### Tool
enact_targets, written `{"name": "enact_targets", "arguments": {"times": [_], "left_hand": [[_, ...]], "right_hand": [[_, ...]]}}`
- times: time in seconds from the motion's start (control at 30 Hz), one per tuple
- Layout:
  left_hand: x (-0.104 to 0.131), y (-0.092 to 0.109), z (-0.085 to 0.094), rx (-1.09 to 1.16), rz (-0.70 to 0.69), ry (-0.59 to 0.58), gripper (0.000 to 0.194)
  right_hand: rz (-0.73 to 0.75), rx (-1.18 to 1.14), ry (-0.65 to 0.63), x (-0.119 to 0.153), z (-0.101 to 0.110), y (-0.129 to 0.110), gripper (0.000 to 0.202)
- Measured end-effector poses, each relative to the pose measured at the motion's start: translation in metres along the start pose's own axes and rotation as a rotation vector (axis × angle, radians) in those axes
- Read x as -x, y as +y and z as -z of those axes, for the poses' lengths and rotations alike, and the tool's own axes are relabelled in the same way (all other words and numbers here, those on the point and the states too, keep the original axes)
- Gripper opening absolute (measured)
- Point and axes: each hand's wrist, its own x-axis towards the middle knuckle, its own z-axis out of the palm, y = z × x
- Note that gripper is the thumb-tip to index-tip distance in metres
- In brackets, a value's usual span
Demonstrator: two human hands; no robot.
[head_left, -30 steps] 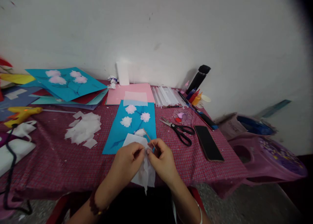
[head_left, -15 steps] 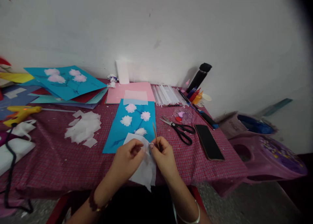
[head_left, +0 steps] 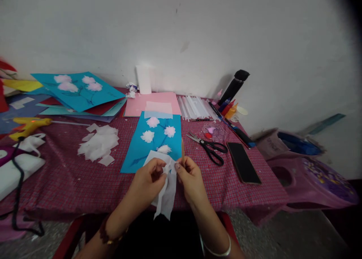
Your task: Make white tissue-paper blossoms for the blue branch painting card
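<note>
From the head camera, both hands are low in the centre, right at the near edge of the table. The left hand pinches a sheet of white tissue paper between thumb and fingertips, and the right hand pinches the same sheet from the other side, so the paper is gathered between them and its loose tail hangs below the knuckles, over the table edge. The right hand also grips a thin wooden stick, which stands nearly upright out of the top of its fingers. Just beyond the hands lies a blue card carrying fluffy white tissue flowers, the nearest of them just past the fingertips. Farther out from the hands, touching the far end of that card, is a pink sheet. Off to the right hand's side lie black-handled scissors, and a dark phone rests flat just beyond them. Well out to the left hand's side sits a loose heap of white tissue scraps, and farther that way a yellow glue gun. A second blue card with pale flowers tops a stack of coloured paper far off to the left, near the wall. A black bottle leans against the wall away on the right.
</note>
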Motion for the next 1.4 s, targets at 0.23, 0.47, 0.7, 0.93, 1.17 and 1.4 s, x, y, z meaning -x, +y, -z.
{"name": "enact_targets", "arguments": {"times": [0.23, 0.47, 0.7, 0.93, 1.17, 1.4], "left_hand": [[-0.001, 0.005, 0.002, -0.026, -0.034, -0.030, 0.018], [-0.002, 0.003, 0.002, -0.085, -0.128, 0.020, 0.019], [0.007, 0.001, -0.006, -0.292, -0.333, 0.054, 0.015], [0.012, 0.000, -0.018, -0.288, -0.193, 0.048, 0.016], [0.009, 0.002, -0.024, 0.076, 0.077, -0.072, 0.018], [0.010, 0.002, -0.017, 0.248, 0.201, -0.254, 0.032]], "right_hand": [[0.014, -0.001, 0.002, 0.001, 0.003, 0.005, 0.016], [-0.005, -0.041, -0.019, 0.001, 0.006, 0.008, 0.018], [-0.043, 0.013, -0.091, 0.003, 0.009, 0.006, 0.016], [0.004, 0.098, -0.124, 0.008, 0.012, 0.005, 0.023], [0.025, 0.188, -0.068, 0.009, 0.010, 0.004, 0.016], [0.116, 0.341, -0.130, 0.014, 0.011, -0.003, 0.012]]}}
